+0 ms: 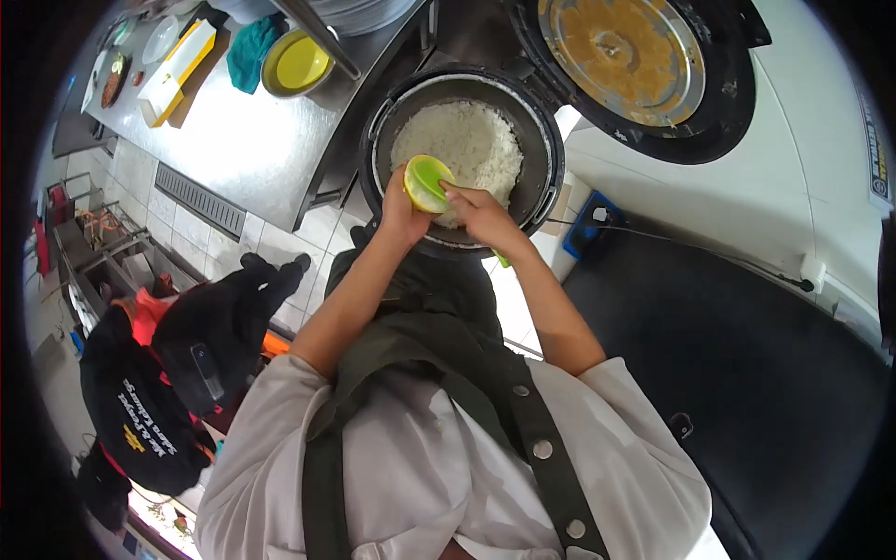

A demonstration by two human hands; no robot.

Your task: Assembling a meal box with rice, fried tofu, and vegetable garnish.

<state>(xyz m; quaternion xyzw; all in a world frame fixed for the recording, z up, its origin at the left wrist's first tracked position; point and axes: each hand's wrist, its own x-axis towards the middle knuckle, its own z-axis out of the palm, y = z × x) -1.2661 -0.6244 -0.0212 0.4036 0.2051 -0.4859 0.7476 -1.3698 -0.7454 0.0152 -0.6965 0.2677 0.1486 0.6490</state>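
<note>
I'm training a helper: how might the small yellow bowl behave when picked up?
The yellow bowl is probably stiff: its rim looks round in the left hand. It's likely light, being small. Tipped, it might spill: rice shows inside.

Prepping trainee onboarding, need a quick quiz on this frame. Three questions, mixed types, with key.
1. Multiple choice: what does the left hand hold?
A) a folded cloth
B) a small yellow-rimmed cup
C) the cooker's lid

2. True or false: the right hand is empty.

3. Fill in: below the hands, the open cooker's pot contains white ____.

Key:
1. B
2. False; it holds a green paddle, its blade at the cup's mouth.
3. Rice
</note>
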